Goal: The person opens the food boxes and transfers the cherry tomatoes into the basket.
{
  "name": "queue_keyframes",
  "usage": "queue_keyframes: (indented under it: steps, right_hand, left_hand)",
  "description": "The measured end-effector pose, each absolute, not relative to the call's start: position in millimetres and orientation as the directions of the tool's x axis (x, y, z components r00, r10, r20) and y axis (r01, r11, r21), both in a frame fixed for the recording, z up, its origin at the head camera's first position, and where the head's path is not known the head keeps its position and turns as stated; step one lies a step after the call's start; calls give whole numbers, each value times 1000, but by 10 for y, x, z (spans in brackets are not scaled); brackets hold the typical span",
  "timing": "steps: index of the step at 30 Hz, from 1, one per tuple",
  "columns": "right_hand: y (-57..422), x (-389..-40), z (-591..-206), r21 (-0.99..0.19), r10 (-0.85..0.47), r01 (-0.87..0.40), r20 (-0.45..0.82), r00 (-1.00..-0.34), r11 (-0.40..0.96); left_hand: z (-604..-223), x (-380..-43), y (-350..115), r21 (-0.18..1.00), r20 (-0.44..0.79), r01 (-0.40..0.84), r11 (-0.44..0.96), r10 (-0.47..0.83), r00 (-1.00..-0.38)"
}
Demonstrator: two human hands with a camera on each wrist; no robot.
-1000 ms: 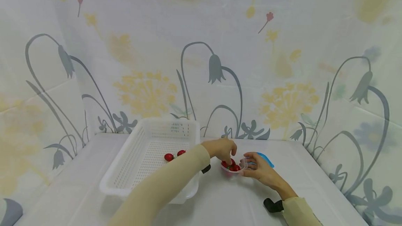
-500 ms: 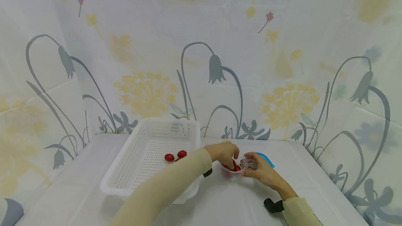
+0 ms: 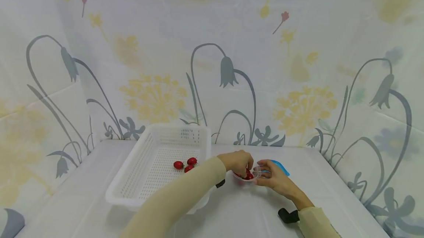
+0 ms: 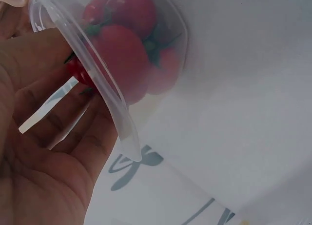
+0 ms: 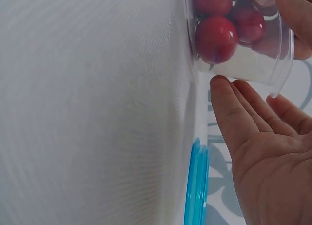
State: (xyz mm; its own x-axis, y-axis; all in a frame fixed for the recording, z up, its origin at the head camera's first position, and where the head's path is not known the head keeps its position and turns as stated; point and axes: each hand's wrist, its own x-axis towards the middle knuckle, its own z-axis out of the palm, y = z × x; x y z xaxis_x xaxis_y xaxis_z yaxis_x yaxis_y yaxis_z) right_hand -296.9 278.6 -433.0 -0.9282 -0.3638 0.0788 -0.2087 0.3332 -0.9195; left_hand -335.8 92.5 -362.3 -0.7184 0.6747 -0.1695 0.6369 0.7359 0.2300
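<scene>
My left hand (image 3: pixel 236 161) reaches from above into a small clear plastic container (image 3: pixel 244 181) that holds several red cherry tomatoes (image 5: pixel 217 39). In the left wrist view, its thumb and fingers close around a cherry tomato (image 4: pixel 80 72) with a green stem at the container's mouth. My right hand (image 3: pixel 273 180) is cupped at the container's right side. From the right wrist view, its fingers (image 5: pixel 228 103) look fairly straight, close to the container wall; whether they touch it is hard to tell. The fingertips of my left hand are partly hidden in the head view.
A large white perforated basket (image 3: pixel 122 202) stands left of the container, with a few cherry tomatoes (image 3: pixel 179 165) in it, partly behind my left sleeve (image 3: pixel 179 194). A blue lid (image 3: pixel 281 169) lies behind my right hand. Patterned cloth (image 3: pixel 212 102) rises behind the table.
My left hand has lowered and shifted slightly right, its fingers deeper into the container. The sleeve's shift exposes another tomato in the basket. My right hand has stayed still.
</scene>
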Motion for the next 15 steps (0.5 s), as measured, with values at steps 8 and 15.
queue_keyframes:
  steps: [8,15]
  right_hand:
    - [2799,-2979,-4355,-924,-369,-206,77,-926,322]
    - [2808,-2994,-4364,-923,-371,-205,75,-926,326]
  left_hand:
    - [-3643,-3366,946,223,-166,647,729,682,-712]
    - [-3665,-3395,953,240,-159,652,719,692,-704]
